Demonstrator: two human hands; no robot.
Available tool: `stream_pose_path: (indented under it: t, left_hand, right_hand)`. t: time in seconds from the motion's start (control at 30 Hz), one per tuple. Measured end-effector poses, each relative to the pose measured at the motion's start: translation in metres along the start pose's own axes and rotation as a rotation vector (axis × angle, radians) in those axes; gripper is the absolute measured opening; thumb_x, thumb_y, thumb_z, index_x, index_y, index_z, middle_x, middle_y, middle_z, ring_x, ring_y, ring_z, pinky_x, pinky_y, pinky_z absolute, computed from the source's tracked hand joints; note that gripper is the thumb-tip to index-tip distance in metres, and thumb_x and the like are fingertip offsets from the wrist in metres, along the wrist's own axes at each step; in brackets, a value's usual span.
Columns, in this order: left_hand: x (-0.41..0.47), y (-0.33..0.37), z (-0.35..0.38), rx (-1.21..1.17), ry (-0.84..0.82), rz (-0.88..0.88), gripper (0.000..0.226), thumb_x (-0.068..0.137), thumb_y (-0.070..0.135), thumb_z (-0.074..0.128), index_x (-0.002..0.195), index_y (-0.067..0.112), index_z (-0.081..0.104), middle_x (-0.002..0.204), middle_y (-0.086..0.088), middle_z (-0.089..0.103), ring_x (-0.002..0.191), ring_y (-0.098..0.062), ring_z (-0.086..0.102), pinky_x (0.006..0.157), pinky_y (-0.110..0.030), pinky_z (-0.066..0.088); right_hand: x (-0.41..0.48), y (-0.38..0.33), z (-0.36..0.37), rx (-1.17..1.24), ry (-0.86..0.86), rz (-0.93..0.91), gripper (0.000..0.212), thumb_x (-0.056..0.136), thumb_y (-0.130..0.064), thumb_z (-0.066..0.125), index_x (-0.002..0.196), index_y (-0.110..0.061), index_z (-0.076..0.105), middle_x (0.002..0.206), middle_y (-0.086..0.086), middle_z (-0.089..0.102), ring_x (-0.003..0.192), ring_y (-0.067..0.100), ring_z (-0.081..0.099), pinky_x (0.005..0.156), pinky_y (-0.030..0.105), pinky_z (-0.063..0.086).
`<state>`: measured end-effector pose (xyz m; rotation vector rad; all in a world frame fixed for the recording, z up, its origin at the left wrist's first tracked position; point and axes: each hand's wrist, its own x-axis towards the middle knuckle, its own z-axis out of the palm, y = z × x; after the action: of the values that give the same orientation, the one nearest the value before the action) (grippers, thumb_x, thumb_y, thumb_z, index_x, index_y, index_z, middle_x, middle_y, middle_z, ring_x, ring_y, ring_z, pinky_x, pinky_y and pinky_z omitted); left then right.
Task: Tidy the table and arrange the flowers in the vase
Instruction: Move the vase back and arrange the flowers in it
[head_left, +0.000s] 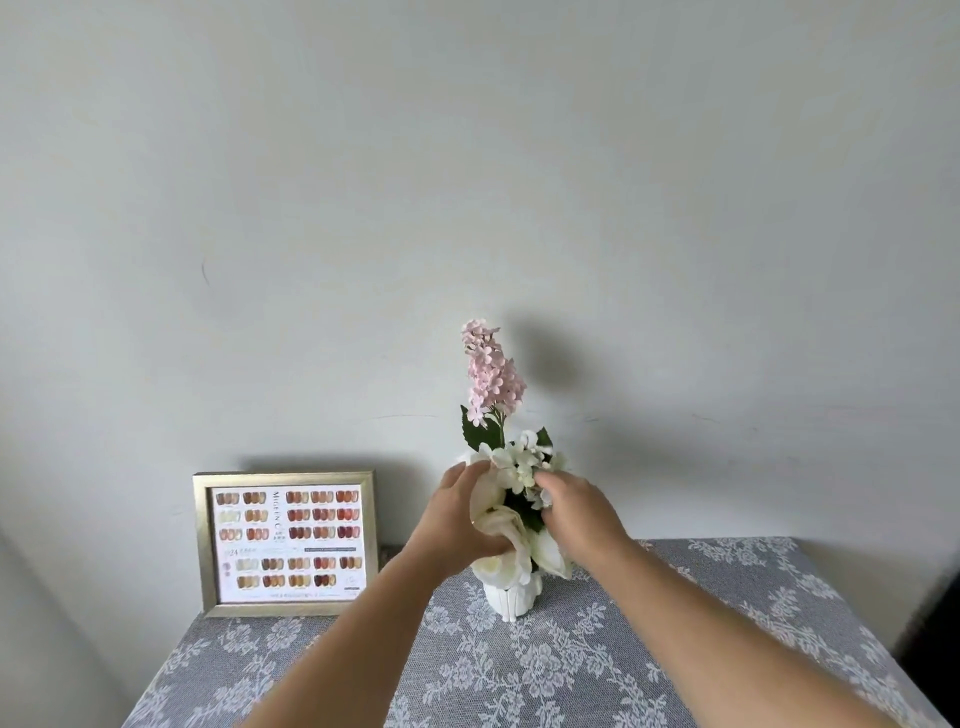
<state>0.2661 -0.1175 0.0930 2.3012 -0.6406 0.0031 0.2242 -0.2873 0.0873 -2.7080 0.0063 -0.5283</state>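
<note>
A small white ribbed vase (511, 597) stands on the table near the back, in the middle. White flowers (514, 525) with dark green leaves fill it, and a tall pink flower spike (488, 369) rises above them. My left hand (457, 525) wraps around the large white blooms on the left side of the bunch. My right hand (576, 512) touches the small white blossoms on the right side with its fingertips. The stems are hidden inside the vase.
A gold-framed picture (288, 543) of nail colour swatches leans against the white wall at the back left. A grey tablecloth (545, 675) with white floral lace covers the table. The table's left and right edges fall away close to the frame and vase.
</note>
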Motion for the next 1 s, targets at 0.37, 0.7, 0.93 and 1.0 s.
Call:
stream_pose_path:
  t: [0.37,0.7,0.93,1.0]
  left_hand:
    - [-0.011,-0.002,-0.008,0.132,0.061,-0.021,0.089,0.056,0.043,0.077,0.134,0.041,0.034,0.141,0.012,0.032,0.104,-0.017,0.056,0.079,-0.039,0.055]
    - [-0.026,-0.018,-0.013,0.196,-0.022,0.033,0.115,0.047,0.055,0.083,0.14,0.051,0.015,0.155,0.021,-0.006,0.14,-0.018,0.024,0.103,-0.041,0.04]
    - [-0.02,-0.019,-0.01,0.152,0.039,0.084,0.103,0.057,0.043,0.083,0.141,0.049,0.023,0.152,0.028,0.002,0.133,-0.01,0.035,0.094,-0.026,0.039]
    - [-0.017,-0.018,-0.009,0.135,0.055,0.076,0.1,0.059,0.041,0.083,0.14,0.048,0.026,0.153,0.028,0.005,0.13,-0.009,0.04,0.092,-0.023,0.037]
  right_hand:
    - [-0.001,0.013,-0.027,-0.114,0.316,-0.079,0.031,0.081,-0.03,0.059,0.11,-0.022,0.063,0.1,-0.003,0.07,0.078,0.017,0.063,0.067,0.029,0.051]
    - [0.028,0.028,-0.026,0.438,-0.001,0.208,0.047,0.095,-0.029,0.045,0.138,-0.039,0.032,0.155,-0.005,0.016,0.14,0.015,0.019,0.107,0.025,0.017]
    - [0.036,0.018,-0.026,0.447,-0.227,0.272,0.048,0.094,-0.04,0.041,0.138,-0.048,0.024,0.146,-0.003,0.035,0.06,0.006,0.054,0.052,0.018,0.038]
    - [0.032,0.013,-0.025,0.419,-0.228,0.218,0.047,0.094,-0.037,0.043,0.137,-0.048,0.027,0.144,-0.001,0.04,0.043,0.0,0.034,0.044,0.015,0.033]
